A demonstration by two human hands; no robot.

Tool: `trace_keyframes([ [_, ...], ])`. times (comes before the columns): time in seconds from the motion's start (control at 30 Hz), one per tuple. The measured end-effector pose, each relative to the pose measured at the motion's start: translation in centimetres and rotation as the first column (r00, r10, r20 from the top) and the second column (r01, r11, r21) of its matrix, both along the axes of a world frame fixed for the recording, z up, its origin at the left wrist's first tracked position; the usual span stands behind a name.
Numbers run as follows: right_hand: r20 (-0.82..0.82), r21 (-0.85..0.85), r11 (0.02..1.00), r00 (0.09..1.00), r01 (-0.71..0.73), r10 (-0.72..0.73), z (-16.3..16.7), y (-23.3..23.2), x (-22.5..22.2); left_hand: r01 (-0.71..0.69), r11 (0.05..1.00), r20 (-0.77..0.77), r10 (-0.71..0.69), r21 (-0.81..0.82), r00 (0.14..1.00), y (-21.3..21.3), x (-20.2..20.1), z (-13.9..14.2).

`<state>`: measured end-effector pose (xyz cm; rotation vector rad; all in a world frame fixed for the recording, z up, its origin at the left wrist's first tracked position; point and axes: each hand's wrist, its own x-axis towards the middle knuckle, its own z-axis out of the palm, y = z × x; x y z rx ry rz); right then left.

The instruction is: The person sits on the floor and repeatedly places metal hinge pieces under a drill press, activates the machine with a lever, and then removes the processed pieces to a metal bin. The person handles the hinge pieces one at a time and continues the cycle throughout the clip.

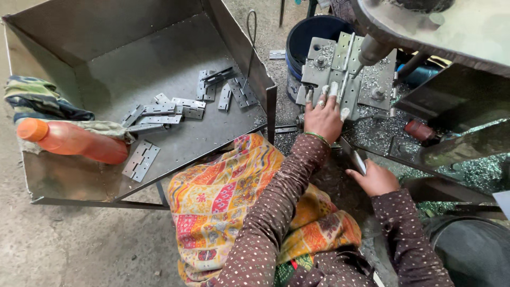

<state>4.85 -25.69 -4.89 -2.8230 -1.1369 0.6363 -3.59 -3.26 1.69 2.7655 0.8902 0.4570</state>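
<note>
Left hand: the left hand (324, 118) is reaching forward onto the drill's jig plate (348, 74), fingers spread and pressing down on a hinge (345, 87) lying there; its grip is flat on the metal, not closed around it.
Right hand: the right hand (375, 178) is sitting lower and nearer the body, its grip pinching a thin metal piece (360, 161) between thumb and fingers.
Hinge: it is lying upright along the middle of the plate, just under the drill spindle (370, 50), with the left fingertips touching its lower end.
Shavings: bright metal swarf (374, 133) is lying heaped around the plate and beside both hands.
Tray: a big steel tray (159, 58) is standing to the left, holding a loose scatter of hinges (175, 109), well apart from the hands.
Bottle: an orange bottle (71, 141) is lying on a cloth at the tray's left edge.
Bucket: a dark bucket (311, 34) is standing just behind the plate.
</note>
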Motion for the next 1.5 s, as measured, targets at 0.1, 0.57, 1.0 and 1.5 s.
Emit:
trace_keyframes([
  [0.1,-0.016,-0.015,0.995,0.995,0.103,-0.103,-3.3,-1.0,-0.9,-0.006,0.999,-0.035,0.008,0.038,0.999,0.6,0.7,-0.3],
  [0.57,0.071,0.020,1.000,0.997,0.008,-0.009,-2.2,-0.2,-0.9,-0.030,0.989,0.098,0.016,0.147,0.995,-0.9,-0.5,0.0],
  [1.0,-0.011,0.091,0.995,0.999,-0.033,0.034,-2.5,-0.4,-0.6,-0.054,0.971,0.081,0.035,0.235,0.996,-0.5,0.6,-1.4],
  [1.5,-0.052,0.072,0.997,0.998,0.022,-0.018,-2.9,-0.3,-1.5,-0.016,0.989,-0.085,0.029,0.145,0.996,1.1,3.7,-1.4],
])
